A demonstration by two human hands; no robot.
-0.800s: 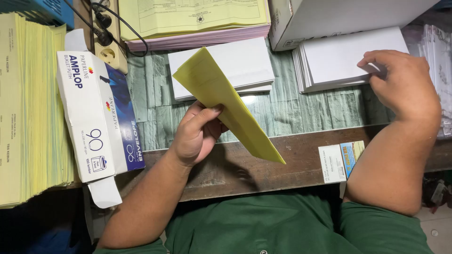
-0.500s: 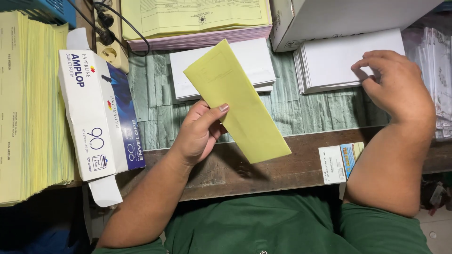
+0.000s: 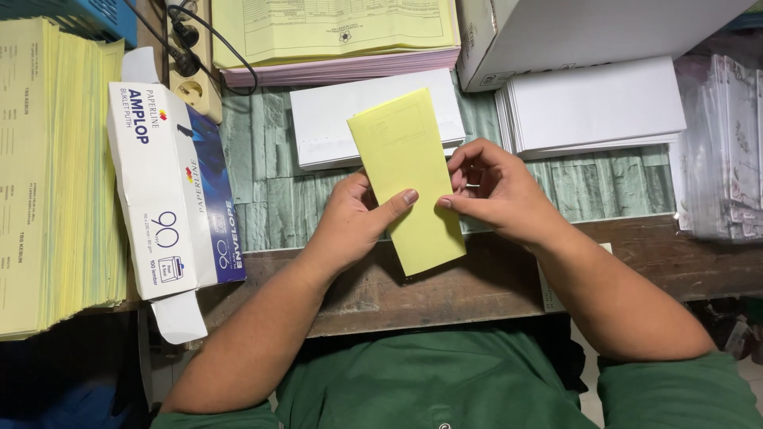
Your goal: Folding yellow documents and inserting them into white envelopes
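**Folded yellow slip held in both hands**

Paper, a long folded yellow slip (image 3: 407, 179), is held upright above the desk edge, between the two hands. The left hand (image 3: 350, 226) grips its left edge, thumb pressed across the front and fingers behind. The right hand (image 3: 494, 195) pinches the right edge with thumb and fingertips closed on it. Just behind lies a short stack of white envelopes (image 3: 334, 115); a second white stack (image 3: 592, 107) sits to the right. A white-and-blue cardboard envelope box (image 3: 171, 191) lies open at left, beside tall yellow form stacks (image 3: 52, 175), on the green stone-patterned table cover (image 3: 274, 195).
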